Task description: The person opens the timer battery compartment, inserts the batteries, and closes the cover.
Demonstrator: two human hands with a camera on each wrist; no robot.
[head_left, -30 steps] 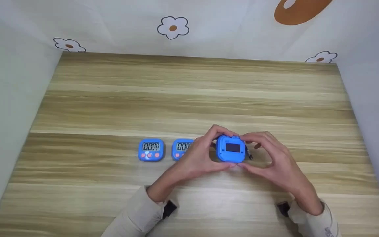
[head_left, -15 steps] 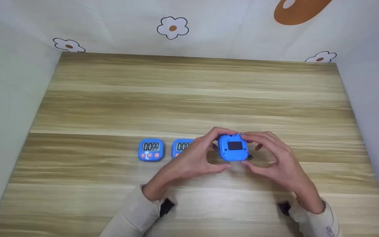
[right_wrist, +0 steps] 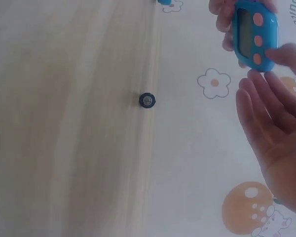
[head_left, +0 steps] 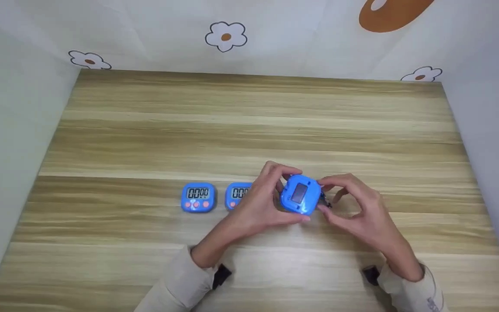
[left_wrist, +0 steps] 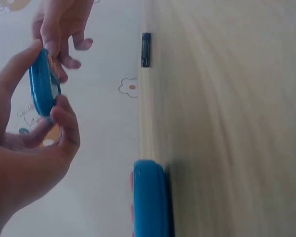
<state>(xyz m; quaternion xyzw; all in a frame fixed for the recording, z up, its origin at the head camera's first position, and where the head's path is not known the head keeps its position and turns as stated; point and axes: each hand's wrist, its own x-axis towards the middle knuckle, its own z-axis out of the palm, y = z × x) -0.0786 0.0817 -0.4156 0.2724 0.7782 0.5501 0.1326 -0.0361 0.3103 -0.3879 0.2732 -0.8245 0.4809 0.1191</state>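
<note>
A blue digital timer (head_left: 301, 195) is held above the table, its back with a dark rectangle facing up in the head view. My left hand (head_left: 260, 203) grips it by the left side, thumb at the near edge and fingers at the far edge. At its right edge my right hand (head_left: 366, 212) pinches with thumb and index finger. The right wrist view shows the timer's front (right_wrist: 256, 37), with a grey screen and orange buttons; the right thumb touches beside the lowest button. A dark battery (left_wrist: 146, 49) lies on the table beyond, partly visible under the hands from above.
Two more blue timers lie face up to the left: one fully visible timer (head_left: 198, 197) and another timer (head_left: 236, 195) partly hidden by the left hand. Both screens show zeros. The wood-grain table (head_left: 249, 121) meets a patterned white backdrop (head_left: 167, 34).
The timer has turned in the hands, so its dark rectangle now stands slanted instead of lying level. The left thumb, apart from it half a second ago, is against its near edge.
</note>
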